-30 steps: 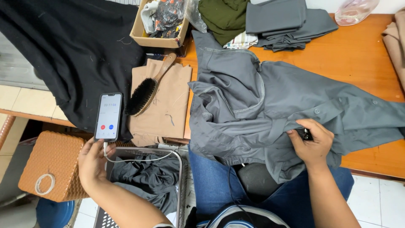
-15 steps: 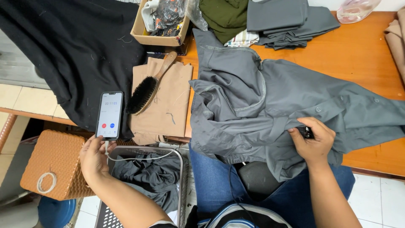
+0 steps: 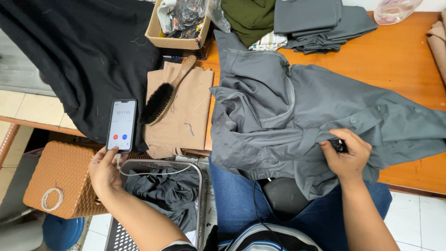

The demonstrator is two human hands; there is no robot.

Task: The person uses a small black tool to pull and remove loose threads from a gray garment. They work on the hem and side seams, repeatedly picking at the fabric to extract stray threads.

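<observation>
- At the near edge of the wooden table, the right hand closes its fingers around a small black object, pinning it against a fold of the grey shirt; what the object is cannot be told.
- Around that grip the grey shirt spreads crumpled in every direction, its hem hanging off the table edge just below the hand, onto the person's blue-jeaned lap.
- Well to the left of that grip, the left hand holds the bottom end of a phone, thumb on its lower edge, screen lit and facing up.
- A white cable runs from the phone's bottom, past the left hand, over a grey mesh basket of dark cloth just right of it.
- Just right of the phone, a wooden-handled brush lies slantwise on a folded tan cloth.
- Above the phone, a black cloth drapes over the table's left end.
- Left of and below the left hand stands a woven brown box.
- Far beyond both hands sit a cardboard box and folded grey clothes.
</observation>
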